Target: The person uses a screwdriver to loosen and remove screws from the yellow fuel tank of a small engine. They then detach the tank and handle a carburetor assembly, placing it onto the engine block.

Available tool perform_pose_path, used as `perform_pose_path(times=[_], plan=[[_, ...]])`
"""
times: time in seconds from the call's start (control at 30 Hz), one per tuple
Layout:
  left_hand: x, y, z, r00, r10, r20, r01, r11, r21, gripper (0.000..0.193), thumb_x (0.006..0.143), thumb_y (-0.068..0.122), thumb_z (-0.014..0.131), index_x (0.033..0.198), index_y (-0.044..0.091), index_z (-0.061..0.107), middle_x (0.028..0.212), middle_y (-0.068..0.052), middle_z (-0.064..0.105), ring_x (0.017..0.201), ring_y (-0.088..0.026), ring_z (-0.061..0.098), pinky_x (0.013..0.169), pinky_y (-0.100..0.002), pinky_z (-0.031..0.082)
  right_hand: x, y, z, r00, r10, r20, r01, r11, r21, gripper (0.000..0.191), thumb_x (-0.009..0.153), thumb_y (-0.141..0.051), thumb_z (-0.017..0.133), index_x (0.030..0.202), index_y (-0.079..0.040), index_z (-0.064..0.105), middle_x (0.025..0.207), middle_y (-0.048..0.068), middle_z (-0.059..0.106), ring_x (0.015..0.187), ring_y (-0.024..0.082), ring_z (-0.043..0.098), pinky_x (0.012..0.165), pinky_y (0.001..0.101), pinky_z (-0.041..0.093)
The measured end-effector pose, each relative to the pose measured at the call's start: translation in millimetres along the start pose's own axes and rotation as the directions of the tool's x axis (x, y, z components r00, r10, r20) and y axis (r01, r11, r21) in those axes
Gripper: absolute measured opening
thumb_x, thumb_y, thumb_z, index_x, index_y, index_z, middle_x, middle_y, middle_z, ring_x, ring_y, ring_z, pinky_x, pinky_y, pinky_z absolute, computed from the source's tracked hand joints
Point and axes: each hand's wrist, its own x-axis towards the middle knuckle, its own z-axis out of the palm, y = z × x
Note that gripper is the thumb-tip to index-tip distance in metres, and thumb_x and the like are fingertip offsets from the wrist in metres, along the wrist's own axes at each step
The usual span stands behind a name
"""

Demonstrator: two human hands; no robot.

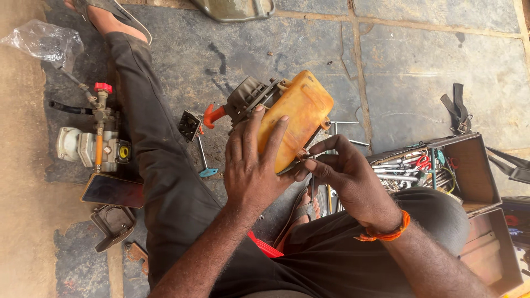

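A small engine with an orange-yellow fuel tank [301,113], a grey finned body [248,98] and a red handle [212,115] is held above my lap. My left hand [251,163] lies flat on the tank, fingers spread over its near side, steadying it. My right hand [345,176] pinches something small at the tank's lower edge with thumb and fingertips; what it holds is too small to tell. An orange band sits on my right wrist.
An open metal toolbox [469,165] with several wrenches and pliers stands at the right. A pump with a red-capped valve [96,140] lies left of my outstretched leg, next to a phone [113,191]. Black part [190,125], blue-handled tool [207,170] and plastic bag [44,41] lie on the stone floor.
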Motion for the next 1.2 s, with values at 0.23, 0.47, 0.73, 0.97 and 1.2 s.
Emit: perform_pose_path(times=[0.23,0.47,0.73,0.97,1.2], plan=[[-2.5,-2.0,2.4,1.0,0.014,-0.002,-0.014,1.0,0.001,0.101,0.084,0.085,0.067,0.155,0.016,0.047,0.156,-0.022,0.038,0.136,-0.04,0.049,0.108,-0.058,0.049,3.8,9.7,-15.2,0.993,-0.069,0.1,0.072,0.997,-0.027,0.02,0.099,-0.007,0.064,0.115,-0.001,0.052,0.091,0.015,0.075,0.085,0.018,0.073,0.072,0.0321,0.06],[-3.9,-3.4,8.4,1.0,0.018,-0.019,-0.017,0.999,0.028,0.093,0.088,0.076,0.073,0.155,0.017,0.047,0.158,-0.021,0.037,0.137,-0.04,0.049,0.11,-0.057,0.05,5.4,2.3,-24.5,0.967,-0.197,0.159,0.199,0.98,0.005,0.018,0.1,-0.002,0.061,0.114,-0.001,0.049,0.095,0.015,0.074,0.093,0.021,0.075,0.083,0.0371,0.063],[-3.4,-2.1,3.7,1.0,0.014,-0.013,-0.014,1.0,-0.012,0.092,0.086,0.075,0.072,0.153,0.017,0.049,0.157,-0.021,0.038,0.137,-0.041,0.049,0.11,-0.059,0.048,-3.7,-31.6,-25.6,0.982,-0.143,0.123,0.188,0.813,-0.551,0.023,0.094,-0.012,0.067,0.115,-0.003,0.064,0.103,0.007,0.075,0.101,0.016,0.075,0.083,0.0314,0.058],[-2.7,-0.9,2.1,1.0,0.013,-0.025,-0.014,1.0,-0.015,0.09,0.089,0.076,0.07,0.154,0.017,0.048,0.157,-0.02,0.038,0.137,-0.04,0.049,0.112,-0.059,0.047,-2.6,-41.5,-19.9,0.917,-0.358,0.177,0.329,0.424,-0.844,0.014,0.087,-0.018,0.078,0.1,-0.012,0.076,0.095,0.005,0.079,0.088,0.023,0.077,0.075,0.0366,0.06],[-1.7,-0.8,2.4,0.999,0.019,-0.045,-0.018,1.0,0.004,0.09,0.089,0.077,0.071,0.153,0.018,0.048,0.155,-0.019,0.038,0.136,-0.038,0.049,0.111,-0.057,0.048,10.3,-45.0,-19.8,0.736,-0.478,0.479,0.599,0.132,-0.79,0.023,0.081,-0.013,0.079,0.104,-0.013,0.077,0.107,0.001,0.076,0.113,0.025,0.068,0.091,0.0398,0.058]])
